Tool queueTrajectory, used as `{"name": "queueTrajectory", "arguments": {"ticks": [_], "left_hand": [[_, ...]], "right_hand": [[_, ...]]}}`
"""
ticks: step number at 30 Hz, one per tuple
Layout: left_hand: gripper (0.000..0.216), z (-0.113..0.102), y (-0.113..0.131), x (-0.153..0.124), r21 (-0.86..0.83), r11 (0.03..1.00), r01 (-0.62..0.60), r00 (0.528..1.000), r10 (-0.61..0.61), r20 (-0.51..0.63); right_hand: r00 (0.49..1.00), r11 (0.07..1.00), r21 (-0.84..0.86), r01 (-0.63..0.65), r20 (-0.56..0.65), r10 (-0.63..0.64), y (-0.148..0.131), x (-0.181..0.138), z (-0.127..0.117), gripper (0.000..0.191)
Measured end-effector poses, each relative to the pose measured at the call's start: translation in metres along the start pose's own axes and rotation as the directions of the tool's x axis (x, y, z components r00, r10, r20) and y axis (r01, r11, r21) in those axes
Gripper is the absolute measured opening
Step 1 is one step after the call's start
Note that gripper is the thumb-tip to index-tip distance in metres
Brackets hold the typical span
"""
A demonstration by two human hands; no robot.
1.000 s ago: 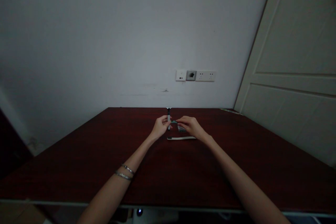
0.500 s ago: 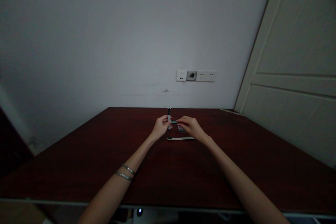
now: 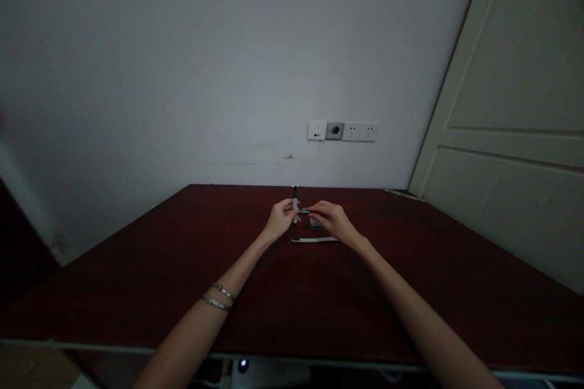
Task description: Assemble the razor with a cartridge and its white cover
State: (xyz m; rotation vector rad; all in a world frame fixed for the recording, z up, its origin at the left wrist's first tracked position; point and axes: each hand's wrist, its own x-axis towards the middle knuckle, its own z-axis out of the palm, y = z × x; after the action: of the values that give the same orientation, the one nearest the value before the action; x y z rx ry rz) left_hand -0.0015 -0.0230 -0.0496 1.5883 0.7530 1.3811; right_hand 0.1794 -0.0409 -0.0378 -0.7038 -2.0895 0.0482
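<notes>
Fingers of both hands are pinched towards the twelve o'clock side of the worktop (image 3: 274, 316): the left hand (image 3: 278, 219) grips a grey strip (image 3: 295, 202), the right hand (image 3: 335, 219) a slim green piece (image 3: 303, 211). Handling them well should mean bracing the strip firmly and holding the piece level in a light fingertip pinch, so neither twists. Longest, a pale band (image 3: 314, 240) lies at six o'clock from the hands, dark at its nine o'clock end. The strip points to twelve, blackish there; whether upright or leaning away, I cannot tell. A flat packet (image 3: 316, 224) sits at four o'clock from the piece, partly hidden by the right hand. Smallest, the thin piece shows at three o'clock from the strip; contact is unclear.
</notes>
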Motion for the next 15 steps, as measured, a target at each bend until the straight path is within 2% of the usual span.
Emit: {"name": "queueTrajectory", "arguments": {"ticks": [15], "left_hand": [[0.031,0.0004,-0.0002,0.0005,-0.065,0.997,0.035,0.999,-0.037,-0.039]], "right_hand": [[0.999,0.999,-0.002,-0.036,-0.019,0.035,0.0003,-0.0007,-0.0003,0.018]]}}
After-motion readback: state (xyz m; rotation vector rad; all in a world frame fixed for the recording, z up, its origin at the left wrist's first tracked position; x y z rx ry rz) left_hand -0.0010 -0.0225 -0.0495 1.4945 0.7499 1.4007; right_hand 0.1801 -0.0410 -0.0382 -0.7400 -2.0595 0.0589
